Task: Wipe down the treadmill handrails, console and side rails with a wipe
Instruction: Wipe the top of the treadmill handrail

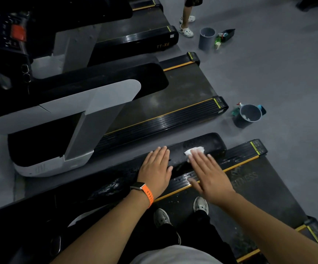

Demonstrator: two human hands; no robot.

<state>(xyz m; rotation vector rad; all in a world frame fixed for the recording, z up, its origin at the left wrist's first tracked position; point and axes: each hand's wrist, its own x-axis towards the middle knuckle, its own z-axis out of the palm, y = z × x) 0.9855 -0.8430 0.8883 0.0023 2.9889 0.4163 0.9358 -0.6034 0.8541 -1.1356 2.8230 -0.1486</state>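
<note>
Left hand (155, 166): flat on the handrail (116, 176), fingers straight, holding nothing, probably a brace for the lean. Just to its right, the wipe (194, 150) lies on the wet rail end, partly under the fingertips of the right hand (209, 172). That hand is flat too, pressing rather than pinching, which suits broad strokes. The bucket (249, 115) stands well beyond, on the floor.

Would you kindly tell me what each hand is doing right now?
Left hand: open, flat on the black padded handrail.
Right hand: open, pressing down on the crumpled white wipe.
</note>
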